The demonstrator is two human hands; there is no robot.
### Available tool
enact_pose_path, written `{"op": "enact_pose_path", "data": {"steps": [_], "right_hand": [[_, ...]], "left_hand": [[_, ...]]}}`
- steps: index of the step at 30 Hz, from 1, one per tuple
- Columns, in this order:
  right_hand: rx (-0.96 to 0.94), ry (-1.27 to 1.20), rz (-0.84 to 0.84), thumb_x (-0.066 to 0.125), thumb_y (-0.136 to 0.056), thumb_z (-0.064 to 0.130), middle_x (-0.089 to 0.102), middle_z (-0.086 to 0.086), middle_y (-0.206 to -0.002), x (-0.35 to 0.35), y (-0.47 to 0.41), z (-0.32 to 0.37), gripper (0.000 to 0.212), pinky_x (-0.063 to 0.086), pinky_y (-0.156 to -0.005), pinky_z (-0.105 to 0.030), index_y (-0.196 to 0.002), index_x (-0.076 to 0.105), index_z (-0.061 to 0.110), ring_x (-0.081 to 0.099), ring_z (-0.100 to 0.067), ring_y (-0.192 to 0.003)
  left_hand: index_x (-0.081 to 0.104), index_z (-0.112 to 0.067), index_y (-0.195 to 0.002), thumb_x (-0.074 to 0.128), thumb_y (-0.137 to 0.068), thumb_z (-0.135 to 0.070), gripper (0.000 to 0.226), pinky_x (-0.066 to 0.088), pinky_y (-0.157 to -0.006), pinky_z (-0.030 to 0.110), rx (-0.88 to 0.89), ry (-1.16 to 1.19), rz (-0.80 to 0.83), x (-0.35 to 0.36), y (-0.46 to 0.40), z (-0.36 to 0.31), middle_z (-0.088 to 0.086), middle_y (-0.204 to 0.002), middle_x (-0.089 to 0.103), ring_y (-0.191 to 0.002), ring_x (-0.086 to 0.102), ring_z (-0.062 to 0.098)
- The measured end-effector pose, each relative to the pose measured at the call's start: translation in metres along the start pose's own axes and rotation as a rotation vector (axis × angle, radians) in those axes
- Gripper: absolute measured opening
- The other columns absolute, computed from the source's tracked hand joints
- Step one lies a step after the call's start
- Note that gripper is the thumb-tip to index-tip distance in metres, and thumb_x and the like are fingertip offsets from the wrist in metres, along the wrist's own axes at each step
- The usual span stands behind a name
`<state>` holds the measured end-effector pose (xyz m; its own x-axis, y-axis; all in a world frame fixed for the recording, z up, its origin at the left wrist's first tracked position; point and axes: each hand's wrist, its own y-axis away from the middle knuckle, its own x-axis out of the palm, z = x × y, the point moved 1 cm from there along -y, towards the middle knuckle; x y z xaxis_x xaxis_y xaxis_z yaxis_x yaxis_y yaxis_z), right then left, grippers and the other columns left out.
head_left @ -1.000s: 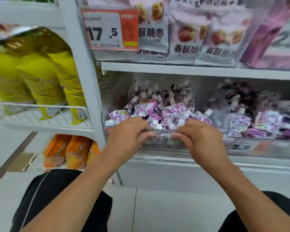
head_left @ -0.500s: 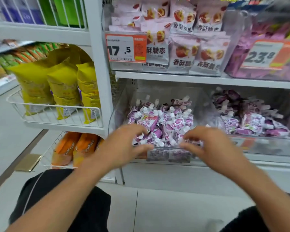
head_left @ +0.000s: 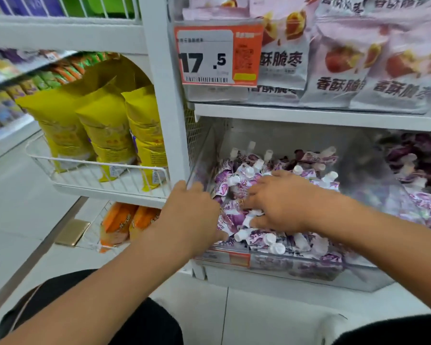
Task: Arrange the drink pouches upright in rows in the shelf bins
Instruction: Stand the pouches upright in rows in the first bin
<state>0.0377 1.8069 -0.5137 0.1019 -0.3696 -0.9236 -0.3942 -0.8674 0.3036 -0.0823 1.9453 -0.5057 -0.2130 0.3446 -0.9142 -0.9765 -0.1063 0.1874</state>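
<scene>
Both hands in the clear bin (head_left: 358, 275) now, left hand (head_left: 192, 215) curled at its near-left corner, right hand (head_left: 279, 202) spread flat on jumbled drink pouches (head_left: 259, 237), soft, slippery-looking things best pinched by their stiff white caps.

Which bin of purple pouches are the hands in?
The left clear bin, beside the white shelf post. The left hand and right hand are on its drink pouches; the right-side bin is untouched.
</scene>
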Motion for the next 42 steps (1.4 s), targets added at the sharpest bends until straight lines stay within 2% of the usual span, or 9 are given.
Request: {"op": "enact_pose_path", "data": {"steps": [6,9,18,22,25,28,30,36,42], "right_hand": [[0.077,-0.142,0.284,0.055,-0.090,0.058,0.055,0.008,-0.138,-0.033,0.034,-0.025,0.054,0.048,-0.099,-0.038,-0.139,0.047,0.039,0.055,-0.019,-0.122],[-0.055,-0.102,-0.085,0.050,-0.091,0.056,0.048,0.008,-0.145,-0.054,-0.010,-0.021,0.053,0.044,-0.105,-0.043,-0.141,0.045,0.038,0.049,-0.019,-0.129],[-0.170,0.059,0.288,0.028,-0.096,0.064,0.050,0.011,-0.143,-0.017,-0.069,-0.008,0.050,0.041,-0.099,-0.042,-0.140,0.043,0.046,0.047,-0.024,-0.130],[-0.081,-0.120,0.398,0.032,-0.099,0.059,0.039,0.010,-0.153,-0.014,-0.024,-0.034,0.047,0.031,-0.114,-0.043,-0.145,0.036,0.047,0.038,-0.021,-0.139],[0.021,-0.235,0.346,0.033,-0.098,0.061,0.034,0.006,-0.157,-0.014,-0.007,-0.041,0.051,0.031,-0.115,-0.045,-0.146,0.031,0.047,0.036,-0.023,-0.141],[0.144,-0.069,0.284,0.030,-0.095,0.067,0.053,-0.006,-0.140,-0.015,-0.022,-0.033,0.066,0.043,-0.104,-0.047,-0.141,0.047,0.024,0.052,-0.030,-0.125],[0.175,-0.012,0.308,0.037,-0.093,0.068,0.058,-0.006,-0.133,-0.022,-0.039,-0.031,0.070,0.046,-0.101,-0.048,-0.138,0.051,0.017,0.056,-0.031,-0.118],[-0.037,-0.216,0.123,0.069,-0.083,0.053,0.067,0.003,-0.108,-0.050,-0.070,-0.032,0.049,0.053,-0.089,-0.037,-0.119,0.065,0.020,0.064,-0.020,-0.096],[-0.273,-0.549,0.327,0.080,-0.076,0.044,0.070,0.013,-0.095,-0.031,-0.033,0.012,0.042,0.052,-0.075,-0.020,-0.112,0.070,0.025,0.065,-0.001,-0.083]], "left_hand": [[0.059,-0.025,-0.094,0.055,-0.092,-0.053,0.028,0.008,-0.112,0.051,0.020,-0.056,-0.064,-0.003,0.003,-0.001,-0.001,-0.098,0.066,-0.105,0.054,0.022],[0.062,-0.024,-0.096,0.060,-0.085,-0.062,0.039,0.034,-0.099,0.038,0.095,0.000,-0.070,-0.005,-0.002,0.010,0.001,-0.101,0.066,-0.100,0.057,0.023],[0.058,-0.032,-0.130,0.048,-0.084,-0.072,0.062,0.032,-0.103,0.033,0.341,-0.034,-0.050,0.009,-0.008,0.035,-0.005,-0.116,0.065,-0.115,0.050,0.019],[0.067,-0.028,-0.119,0.041,-0.087,-0.074,0.062,0.027,-0.101,0.032,0.363,-0.067,-0.076,0.016,-0.011,0.032,-0.010,-0.111,0.068,-0.113,0.051,0.017],[0.064,-0.019,-0.085,0.027,-0.085,-0.081,0.072,0.029,-0.096,0.038,0.322,-0.149,-0.043,0.011,-0.018,0.021,-0.002,-0.095,0.066,-0.099,0.054,0.022],[0.040,-0.018,-0.067,0.029,-0.082,-0.084,0.068,0.030,-0.094,0.042,0.296,-0.201,0.010,0.004,-0.023,0.010,0.004,-0.095,0.066,-0.093,0.053,0.025],[0.047,-0.020,-0.073,0.038,-0.082,-0.080,0.061,0.031,-0.093,0.041,0.299,-0.215,0.022,0.001,-0.026,0.009,0.005,-0.097,0.067,-0.095,0.058,0.026],[0.055,-0.021,-0.081,0.043,-0.089,-0.065,0.046,0.037,-0.097,0.037,0.352,-0.073,-0.023,0.002,-0.030,0.022,-0.002,-0.084,0.065,-0.076,0.053,0.022],[0.073,-0.034,-0.103,0.042,-0.086,-0.075,0.054,0.018,-0.114,0.025,0.434,0.037,-0.030,0.005,-0.015,0.047,-0.015,-0.084,0.068,-0.097,0.060,0.006]]}}
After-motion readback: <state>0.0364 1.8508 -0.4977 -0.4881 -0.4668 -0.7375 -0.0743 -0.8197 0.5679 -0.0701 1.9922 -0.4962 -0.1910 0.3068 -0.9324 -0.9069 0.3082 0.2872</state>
